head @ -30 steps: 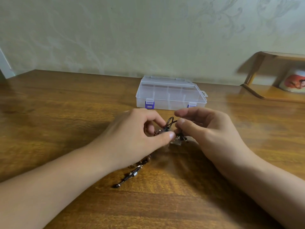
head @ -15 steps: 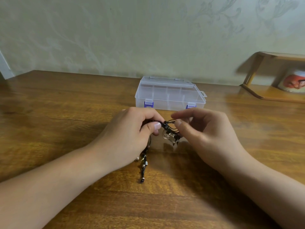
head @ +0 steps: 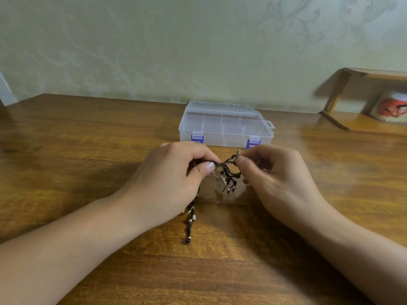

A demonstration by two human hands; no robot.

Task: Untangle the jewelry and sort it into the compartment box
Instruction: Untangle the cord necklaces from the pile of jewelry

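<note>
While both hands [head: 167, 179] [head: 279, 179] pinch jewelry tangle [head: 226, 172], box [head: 224, 128] near beyond.

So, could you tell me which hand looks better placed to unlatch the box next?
Probably the right hand: it sits just before a purple latch, pinching only a cord end of the jewelry.

The compartment box [head: 225, 126] stands on the table [head: 77, 150], lid closed, behind both hands and near the wall. The left hand [head: 171, 179] and right hand [head: 277, 177] lie side by side before it, with the tangled jewelry [head: 226, 175] between them. One strand [head: 190, 223] trails toward the near edge, below the left hand; a shelf [head: 361, 124] sits at far right.
</note>
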